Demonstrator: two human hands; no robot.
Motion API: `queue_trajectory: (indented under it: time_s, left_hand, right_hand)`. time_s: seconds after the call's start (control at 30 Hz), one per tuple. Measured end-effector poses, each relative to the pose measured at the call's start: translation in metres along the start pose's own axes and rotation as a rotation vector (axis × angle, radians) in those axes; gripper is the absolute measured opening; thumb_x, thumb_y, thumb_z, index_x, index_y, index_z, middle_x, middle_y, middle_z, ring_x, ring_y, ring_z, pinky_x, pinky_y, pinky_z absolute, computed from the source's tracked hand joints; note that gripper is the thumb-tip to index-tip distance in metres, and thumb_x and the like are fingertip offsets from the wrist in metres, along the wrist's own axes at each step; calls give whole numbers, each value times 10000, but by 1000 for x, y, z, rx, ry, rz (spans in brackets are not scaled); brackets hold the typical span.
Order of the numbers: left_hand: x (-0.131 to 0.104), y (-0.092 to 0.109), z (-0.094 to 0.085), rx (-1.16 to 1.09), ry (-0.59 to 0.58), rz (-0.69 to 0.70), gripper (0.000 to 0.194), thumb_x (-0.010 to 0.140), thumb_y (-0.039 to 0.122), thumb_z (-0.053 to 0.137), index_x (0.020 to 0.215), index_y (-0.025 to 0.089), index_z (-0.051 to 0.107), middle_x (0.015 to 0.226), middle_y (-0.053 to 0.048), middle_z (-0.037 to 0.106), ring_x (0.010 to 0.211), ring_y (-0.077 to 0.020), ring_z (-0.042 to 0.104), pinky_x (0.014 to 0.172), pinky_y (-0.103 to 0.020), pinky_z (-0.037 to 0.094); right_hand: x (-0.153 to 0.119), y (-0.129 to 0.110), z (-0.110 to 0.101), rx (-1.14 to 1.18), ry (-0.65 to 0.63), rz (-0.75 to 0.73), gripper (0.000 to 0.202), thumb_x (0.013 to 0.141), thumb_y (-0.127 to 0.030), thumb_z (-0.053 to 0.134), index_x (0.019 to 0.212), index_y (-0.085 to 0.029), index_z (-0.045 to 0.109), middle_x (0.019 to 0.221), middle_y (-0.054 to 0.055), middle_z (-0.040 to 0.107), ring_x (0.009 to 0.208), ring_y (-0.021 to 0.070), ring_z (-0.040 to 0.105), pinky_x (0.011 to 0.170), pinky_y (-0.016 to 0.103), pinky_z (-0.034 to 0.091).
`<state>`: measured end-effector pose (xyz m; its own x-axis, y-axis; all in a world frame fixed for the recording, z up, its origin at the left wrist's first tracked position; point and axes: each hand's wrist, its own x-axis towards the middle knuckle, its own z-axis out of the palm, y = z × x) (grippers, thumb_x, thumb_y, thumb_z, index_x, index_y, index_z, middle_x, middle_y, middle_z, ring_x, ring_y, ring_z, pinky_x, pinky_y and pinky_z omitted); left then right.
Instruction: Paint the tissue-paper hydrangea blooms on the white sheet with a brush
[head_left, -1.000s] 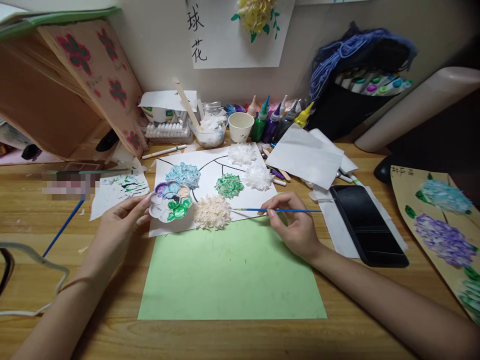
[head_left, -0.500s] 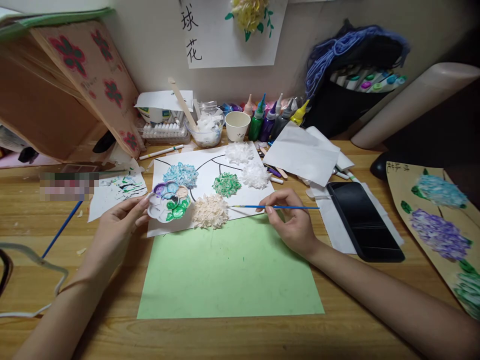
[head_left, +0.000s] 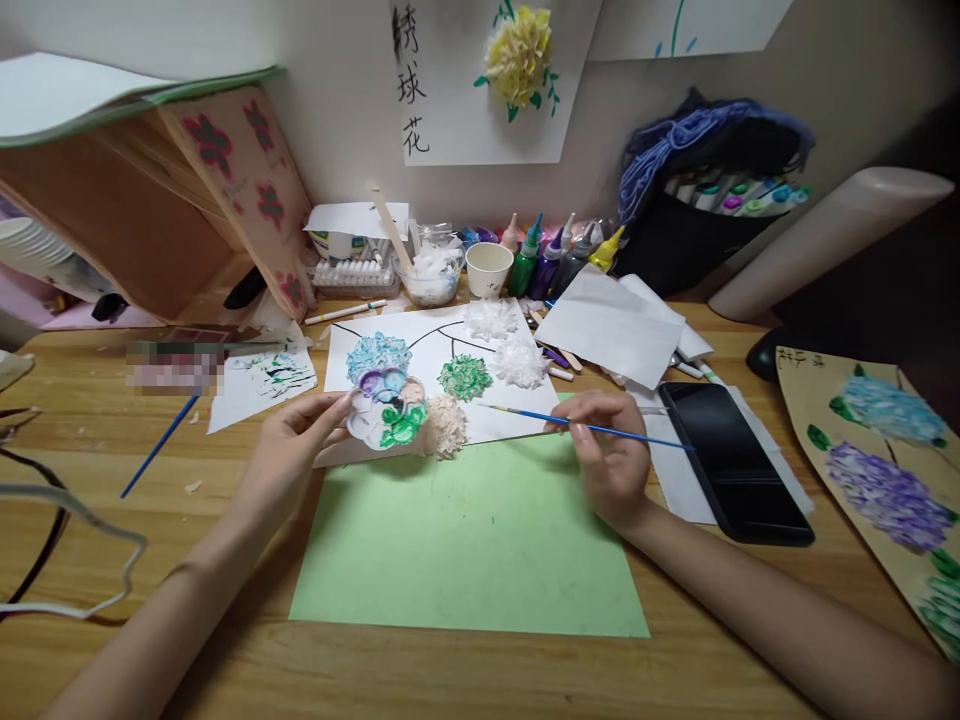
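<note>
Pinched in my left hand (head_left: pixel 304 440) is a flower-shaped paint palette (head_left: pixel 367 425) with purple, blue, peach, black and green paint. It hovers over the white sheet (head_left: pixel 517 422) and partly hides a peach paper flower (head_left: pixel 448 430). My right hand (head_left: pixel 611 450) grips a thin blue paintbrush (head_left: pixel 555 417), its tip pointing left above the sheet, apart from the flowers. On the sheet, black drawn branches link a blue flower (head_left: pixel 377 357), a green flower (head_left: pixel 465 377) and two white flowers (head_left: pixel 520 361). Beneath my hands lies a green sheet (head_left: pixel 472 540).
Behind the sheet stand a paper cup (head_left: pixel 489 270), a bowl of white scraps (head_left: pixel 431 277) and paint bottles (head_left: pixel 525 260). At right are a phone (head_left: pixel 735 460) and a finished flower picture (head_left: pixel 885 480). A second blue brush (head_left: pixel 161 440) and a paint-smeared paper (head_left: pixel 262 385) lie left.
My left hand has carried the palette right, so it covers more of the peach flower. My right hand has drawn the brush away from that flower. The camera view has shifted.
</note>
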<state>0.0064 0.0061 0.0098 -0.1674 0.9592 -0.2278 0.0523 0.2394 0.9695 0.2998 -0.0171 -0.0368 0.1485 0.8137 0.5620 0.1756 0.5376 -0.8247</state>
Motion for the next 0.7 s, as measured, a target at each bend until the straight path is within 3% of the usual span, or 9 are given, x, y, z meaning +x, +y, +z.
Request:
queue_trajectory:
  time_s: [0.13,0.37,0.7]
  left_hand:
    - [-7,9,17,69,-51,24,333,662,434,762,864,172,723,893,-46,731,818,-165,670,779,-257,547]
    - [-16,9,43,102,-94,79,315,692,442,735,850,170,719,878,-46,739,840,-185,674,747,-263,557]
    - [-18,1,44,66,-124,129,278,720,407,727,854,163,721,859,-45,739,792,-170,674,719,-257,566]
  right_hand:
    - [-3,-3,-2,-28,7,-119,117,883,-176,464,920,-246,551,835,26,653,820,201,634,742,387,489]
    - [-5,-6,-4,-214,-312,-236,230,876,-142,440,1028,-252,573,973,49,677,951,212,606,798,388,495]
    - [-3,-8,-2,-277,-324,-237,215,883,-132,430,1011,-238,566,944,53,664,931,201,596,787,358,502]
